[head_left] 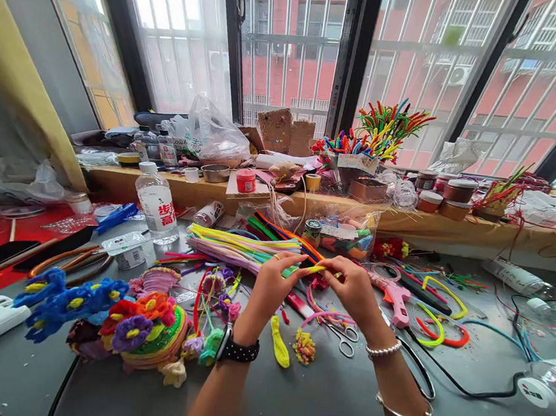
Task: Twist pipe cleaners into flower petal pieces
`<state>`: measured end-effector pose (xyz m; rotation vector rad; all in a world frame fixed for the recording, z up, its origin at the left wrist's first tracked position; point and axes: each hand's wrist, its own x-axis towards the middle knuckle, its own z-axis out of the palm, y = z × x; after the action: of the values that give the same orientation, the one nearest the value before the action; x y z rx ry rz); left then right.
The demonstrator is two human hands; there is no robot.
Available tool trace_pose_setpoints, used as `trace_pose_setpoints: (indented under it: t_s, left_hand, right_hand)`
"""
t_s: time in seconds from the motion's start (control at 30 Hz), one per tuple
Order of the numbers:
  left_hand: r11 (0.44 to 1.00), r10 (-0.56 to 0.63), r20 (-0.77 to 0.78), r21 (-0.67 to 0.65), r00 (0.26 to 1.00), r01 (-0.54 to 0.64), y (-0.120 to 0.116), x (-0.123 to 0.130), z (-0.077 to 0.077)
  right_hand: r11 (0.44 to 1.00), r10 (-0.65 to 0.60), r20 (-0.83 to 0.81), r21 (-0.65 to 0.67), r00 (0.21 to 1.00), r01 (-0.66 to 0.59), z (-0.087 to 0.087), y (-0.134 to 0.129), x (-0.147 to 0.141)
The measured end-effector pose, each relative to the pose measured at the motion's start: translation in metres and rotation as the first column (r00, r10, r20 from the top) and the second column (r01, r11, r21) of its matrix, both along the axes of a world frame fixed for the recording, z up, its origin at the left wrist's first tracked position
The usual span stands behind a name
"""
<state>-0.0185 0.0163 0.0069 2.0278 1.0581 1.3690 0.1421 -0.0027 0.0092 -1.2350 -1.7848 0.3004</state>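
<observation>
Between my two hands is a short yellow pipe-cleaner piece [313, 270], pinched at both ends. My left hand [274, 284] closes on its left end, beside the bundle of pastel pipe cleaners [234, 246]. At its right end my right hand [351, 288] pinches with thumb and fingertips. Below the hands lie a looped yellow piece [279, 344] and a small yellow-and-pink cluster [304, 346]. Scissors [346, 342] rest under my right hand, partly covered by it.
Colourful pipe-cleaner flowers [133, 332] fill the left front. A water bottle [158, 205] stands behind them. To the right are a pink glue gun [397, 300], its black cable and bent pipe cleaners. A crowded ledge [278, 201] runs below the windows.
</observation>
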Motion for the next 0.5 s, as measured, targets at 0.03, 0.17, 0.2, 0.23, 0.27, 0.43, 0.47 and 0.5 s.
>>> trace_pose_setpoints:
  t_s: [0.03,0.17,0.2,0.23,0.27,0.43,0.47,0.5]
  left_hand:
    - [1.000,-0.018,-0.038,0.019,0.999,0.019,-0.001,0.001,0.000]
    - [0.999,-0.003,-0.129,0.046,0.992,0.009,-0.004,0.004,0.000]
    - [0.999,0.004,-0.130,0.052,0.991,0.003,-0.004,0.004,-0.001]
    - [0.998,0.003,-0.125,0.055,0.992,0.004,-0.004,0.004,-0.001]
    - [0.999,-0.006,-0.117,0.053,0.993,0.012,-0.004,0.004,-0.002]
    - [0.991,-0.104,-0.023,-0.088,0.994,0.102,-0.001,0.008,-0.010]
    - [0.986,-0.117,0.013,-0.122,0.993,0.118,0.000,0.008,-0.012]
    - [0.979,-0.129,0.056,-0.153,0.990,0.136,0.000,0.009,-0.013]
  right_hand:
    - [1.000,0.013,0.040,0.019,0.999,-0.014,0.002,-0.001,-0.002]
    - [0.998,0.003,0.113,0.058,0.994,-0.010,0.004,-0.003,-0.008]
    - [0.998,-0.008,0.115,0.060,0.993,0.001,0.003,-0.003,-0.008]
    - [0.998,-0.017,0.113,0.059,0.993,0.010,0.003,-0.003,-0.009]
    - [0.998,-0.022,0.110,0.057,0.994,0.016,0.002,-0.003,-0.009]
    - [0.998,-0.015,0.110,0.060,0.994,0.009,0.001,-0.004,-0.013]
    - [0.999,-0.002,0.095,0.052,0.995,-0.003,0.002,-0.004,-0.013]
    - [0.999,0.019,0.069,0.034,0.997,-0.021,0.002,-0.004,-0.013]
